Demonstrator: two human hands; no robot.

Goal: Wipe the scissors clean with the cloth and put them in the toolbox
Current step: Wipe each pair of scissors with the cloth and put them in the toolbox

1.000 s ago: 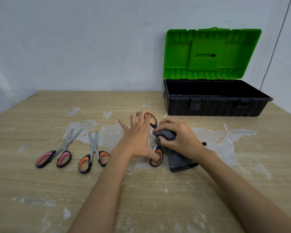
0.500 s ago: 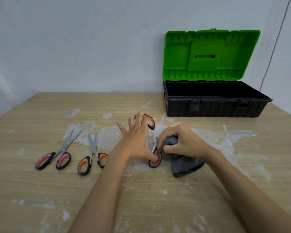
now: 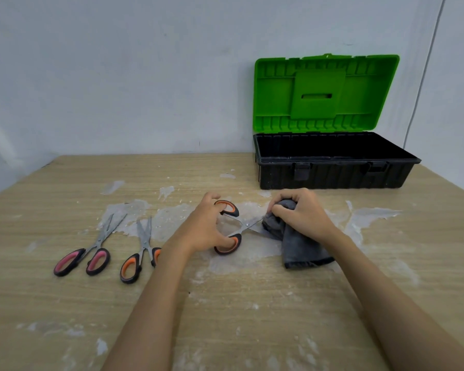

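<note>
My left hand (image 3: 205, 226) grips the spread orange-and-black handles of a pair of scissors (image 3: 243, 226) that lies on the table with its blades pointing right. A dark grey cloth (image 3: 300, 247) is bunched around those blades, and my right hand (image 3: 303, 212) is closed on the cloth, which hides the blade tips. The toolbox (image 3: 332, 178), black with its green lid standing open, sits at the back right against the wall. Nothing shows inside it from this angle.
Two more pairs lie on the left of the wooden table (image 3: 225, 317): pink-handled scissors (image 3: 89, 253) and orange-handled scissors (image 3: 138, 254), blades pointing away. White dried smears cover the middle of the table. A thin cable (image 3: 423, 73) runs down the wall.
The scissors turned from pointing away to pointing right. My right hand slid with the cloth from near the handles out to the right along the blades.
</note>
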